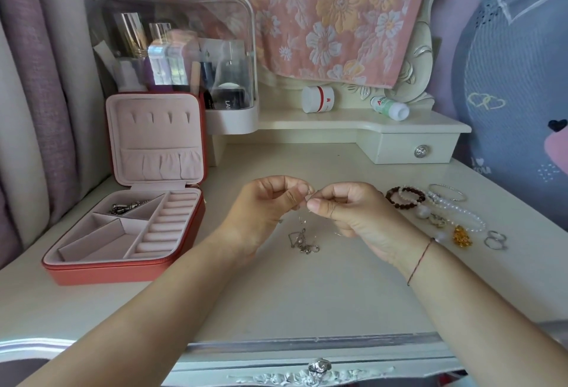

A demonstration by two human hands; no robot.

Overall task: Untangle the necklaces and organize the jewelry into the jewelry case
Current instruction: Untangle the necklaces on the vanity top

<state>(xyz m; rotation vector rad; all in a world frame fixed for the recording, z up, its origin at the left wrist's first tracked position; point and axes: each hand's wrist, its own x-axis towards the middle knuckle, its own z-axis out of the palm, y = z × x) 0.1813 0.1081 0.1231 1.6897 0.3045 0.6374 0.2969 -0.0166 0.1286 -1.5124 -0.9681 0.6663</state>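
Necklaces (303, 240), where are they?
Tangled, their clump lying on the table (276, 300), thin strands rising to the fingers.
And the hands?
Left hand (270, 202) and right hand (341, 208) each pinch a strand, fingertips nearly touching; jewelry case (101, 273) stands open at left.

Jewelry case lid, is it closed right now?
No, the jewelry case stands open, its lid upright and the pink compartments exposed.
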